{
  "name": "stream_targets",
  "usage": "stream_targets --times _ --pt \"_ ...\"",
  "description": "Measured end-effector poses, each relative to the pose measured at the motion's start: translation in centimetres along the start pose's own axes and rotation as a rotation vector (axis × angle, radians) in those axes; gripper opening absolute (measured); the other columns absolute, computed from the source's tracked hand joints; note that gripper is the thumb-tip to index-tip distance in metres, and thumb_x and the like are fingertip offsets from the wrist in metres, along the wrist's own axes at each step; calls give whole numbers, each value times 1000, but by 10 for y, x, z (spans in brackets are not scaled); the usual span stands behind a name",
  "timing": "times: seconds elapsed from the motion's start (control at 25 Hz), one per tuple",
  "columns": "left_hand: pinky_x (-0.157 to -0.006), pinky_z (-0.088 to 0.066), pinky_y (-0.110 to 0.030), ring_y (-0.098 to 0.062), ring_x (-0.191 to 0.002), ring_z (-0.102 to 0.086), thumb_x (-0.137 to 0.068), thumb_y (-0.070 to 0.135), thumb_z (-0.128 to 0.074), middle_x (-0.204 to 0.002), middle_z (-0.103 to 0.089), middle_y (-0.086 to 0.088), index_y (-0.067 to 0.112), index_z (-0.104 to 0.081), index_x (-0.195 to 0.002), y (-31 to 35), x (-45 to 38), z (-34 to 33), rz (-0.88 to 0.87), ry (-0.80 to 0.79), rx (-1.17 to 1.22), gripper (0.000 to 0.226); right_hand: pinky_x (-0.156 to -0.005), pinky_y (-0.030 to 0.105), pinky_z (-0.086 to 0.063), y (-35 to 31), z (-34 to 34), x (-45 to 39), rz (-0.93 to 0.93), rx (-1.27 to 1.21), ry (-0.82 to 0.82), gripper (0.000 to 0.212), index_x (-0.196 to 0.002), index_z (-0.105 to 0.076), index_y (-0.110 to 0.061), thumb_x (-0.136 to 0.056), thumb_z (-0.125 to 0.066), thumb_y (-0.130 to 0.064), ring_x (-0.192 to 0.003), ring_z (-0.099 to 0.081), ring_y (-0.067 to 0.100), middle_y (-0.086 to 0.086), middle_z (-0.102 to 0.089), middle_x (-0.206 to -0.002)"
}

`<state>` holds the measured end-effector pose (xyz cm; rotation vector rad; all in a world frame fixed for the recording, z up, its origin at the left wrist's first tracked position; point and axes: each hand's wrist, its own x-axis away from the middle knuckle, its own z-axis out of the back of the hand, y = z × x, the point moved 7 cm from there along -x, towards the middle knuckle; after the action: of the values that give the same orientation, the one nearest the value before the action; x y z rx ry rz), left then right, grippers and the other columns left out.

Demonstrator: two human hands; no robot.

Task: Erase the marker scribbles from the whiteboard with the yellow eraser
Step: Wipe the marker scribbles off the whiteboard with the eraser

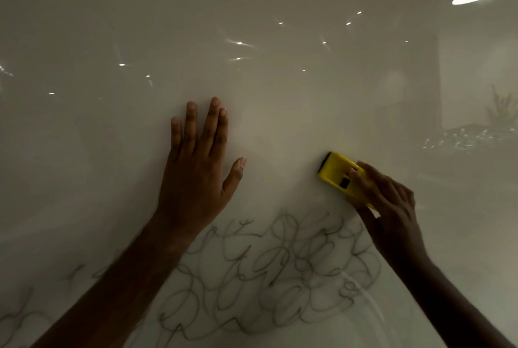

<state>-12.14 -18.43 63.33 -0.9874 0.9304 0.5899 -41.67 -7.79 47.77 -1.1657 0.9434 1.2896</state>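
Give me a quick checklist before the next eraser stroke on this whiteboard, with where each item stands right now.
1. Eraser gripped: ok. The right hand holds the yellow eraser.
2. Eraser against the whiteboard: cannot tell; its dark pad edge faces the surface, but contact is not clear.
3. Eraser on the marks: not ok. It sits above the marker scribbles, on board that looks clean.
4. Bracing hand: ok. The left hand lies flat, fingers spread, above the scribbles.
5. Stroke path: not ok. The left forearm crosses the scribbles at lower left.
6. Work left: not ok. Scribbles fill the lower board.
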Motion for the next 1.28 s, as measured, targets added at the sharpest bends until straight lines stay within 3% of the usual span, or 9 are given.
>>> stream_targets --times 0.24,0.4,0.6,0.72,0.84,1.0,1.16,1.28 --pt "-136 2 -55 -45 -166 -6 -110 51 -40 -181 -9 -16 3 -15 -172 1 1 1 -12 1 13 82 -102 52 -47 -46 -22 57 230 40 -95 52 -158 -49 -33 -108 -62 -32 -147 -53 24 0 -48 -168" --pt "-136 -3 -58 -45 -167 -5 -110 52 -38 -182 -8 -15 3 -15 -172 0 2 0 -21 -17 38 82 -103 50 -46 -22 -7 58 159 63 -114 60 -164 -40 -37 -108 -59 -34 -145 -55 24 0 -47 -169" --pt "-136 -4 -58 -44 -167 -5 -111 50 -39 -182 -8 -14 3 -15 -172 1 3 -1 -11 -21 40 81 -106 43 -41 -48 -10 2 48 7 -18 61 -162 -44 -25 -106 -64 -36 -142 -56 22 -1 -48 -167" --pt "-136 -6 -58 -43 -167 -6 -111 49 -38 -182 -9 -14 3 -14 -172 -1 3 -1 -27 -29 39 80 -106 44 -42 -84 -25 10 127 4 -55 69 -164 -42 -26 -101 -70 -31 -144 -54 17 -8 -47 -167" --pt "-136 -7 -58 -41 -167 -7 -111 48 -37 -182 -10 -14 3 -15 -172 -6 7 -1 -49 -31 28 79 -109 45 -42 -90 -36 53 240 38 -187 71 -169 -33 -32 -105 -62 -34 -150 -49 15 -13 -37 -173" --pt "-136 -5 -54 -40 -167 -8 -111 49 -39 -181 -11 -17 1 -17 -171 -30 19 6 4 -1 34 80 -109 41 -39 -66 -20 46 171 16 -190 65 -169 -30 -37 -108 -52 -43 -148 -50 15 -22 -28 -175" --pt "-136 1 -50 -40 -167 -5 -110 49 -38 -180 -8 -20 0 -14 -171 -61 32 14 85 7 19 82 -107 41 -41 -90 -22 -1 133 -16 -117 62 -165 -39 -33 -107 -56 -44 -145 -53 15 -18 -40 -168" --pt "-136 -1 -51 -39 -168 -4 -109 48 -38 -181 -6 -19 0 -13 -171 -70 39 15 107 0 24 82 -106 43 -43 -125 -35 0 204 -14 -136 66 -165 -39 -34 -105 -64 -38 -145 -53 14 -15 -46 -167"
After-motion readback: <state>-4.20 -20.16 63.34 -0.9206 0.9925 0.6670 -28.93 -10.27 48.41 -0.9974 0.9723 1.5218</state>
